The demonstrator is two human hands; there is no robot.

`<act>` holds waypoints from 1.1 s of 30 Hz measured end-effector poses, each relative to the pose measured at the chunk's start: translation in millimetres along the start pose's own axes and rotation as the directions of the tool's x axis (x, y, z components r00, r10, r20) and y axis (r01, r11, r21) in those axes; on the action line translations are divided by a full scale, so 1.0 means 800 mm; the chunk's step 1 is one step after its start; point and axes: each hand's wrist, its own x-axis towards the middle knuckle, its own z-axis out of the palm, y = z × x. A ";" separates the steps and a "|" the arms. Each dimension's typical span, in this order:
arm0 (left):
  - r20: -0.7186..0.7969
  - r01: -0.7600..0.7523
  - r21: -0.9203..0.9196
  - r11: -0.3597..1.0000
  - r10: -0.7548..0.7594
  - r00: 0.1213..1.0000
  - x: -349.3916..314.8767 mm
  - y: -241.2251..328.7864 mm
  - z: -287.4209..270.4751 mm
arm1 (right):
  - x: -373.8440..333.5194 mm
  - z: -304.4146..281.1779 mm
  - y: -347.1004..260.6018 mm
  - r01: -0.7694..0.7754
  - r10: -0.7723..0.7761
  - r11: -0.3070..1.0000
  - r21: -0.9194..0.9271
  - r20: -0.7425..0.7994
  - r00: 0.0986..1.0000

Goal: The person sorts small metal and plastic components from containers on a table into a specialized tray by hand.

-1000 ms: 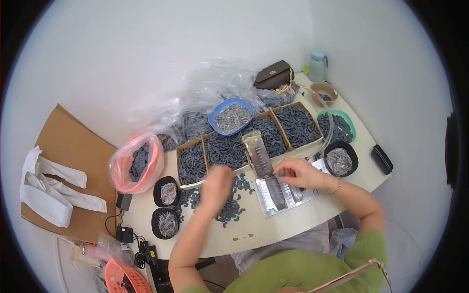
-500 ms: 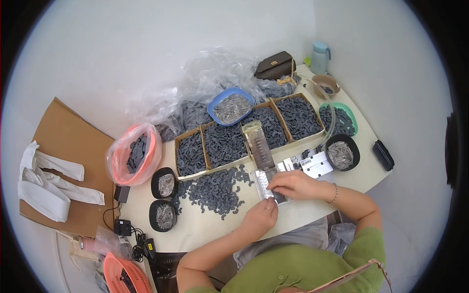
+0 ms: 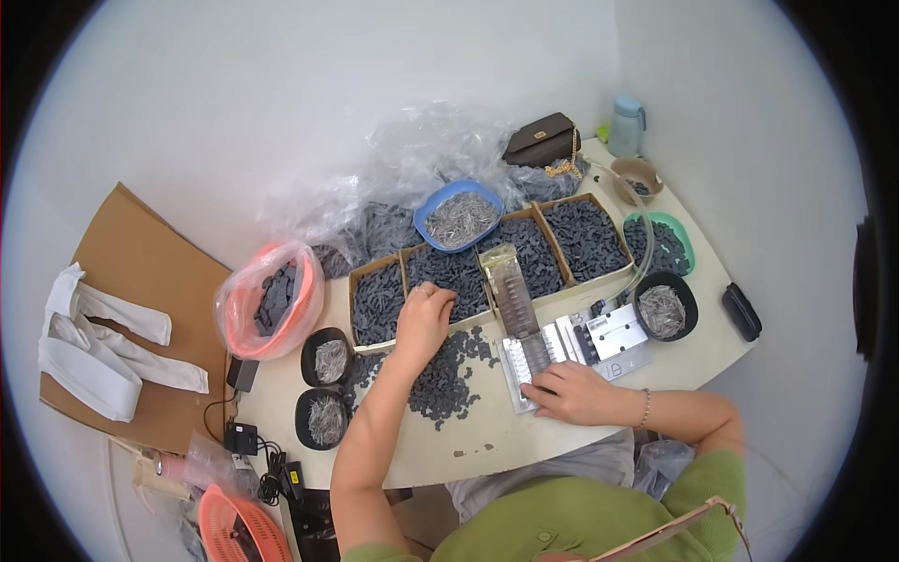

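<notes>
My left hand (image 3: 423,321) reaches over the front edge of a cardboard tray (image 3: 373,309) full of small dark parts, its fingers curled down into them; whether it grips any is hidden. A loose heap of the same dark parts (image 3: 448,375) lies on the white table just in front of it. My right hand (image 3: 573,393) rests flat with fingers spread on the near end of a metal jig (image 3: 536,361), which has a clear slanted chute (image 3: 510,290) rising toward the trays.
More cardboard trays (image 3: 585,239) of dark parts, a blue bowl of metal pins (image 3: 459,215), black bowls of pins (image 3: 664,309) (image 3: 328,348), a green bowl (image 3: 667,245), an orange basket in a bag (image 3: 267,300), a brown purse (image 3: 541,142), a bottle (image 3: 627,124), clear plastic sheeting (image 3: 412,164).
My left hand moved from near the table's front edge up to the left cardboard tray. My right hand stayed at the near end of the jig. The view shifted a little.
</notes>
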 end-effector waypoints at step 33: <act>0.186 -0.513 0.314 0.799 0.478 0.858 -0.134 0.153 0.037 | 0.043 -0.008 0.060 -0.241 0.234 0.953 0.182 0.058 0.970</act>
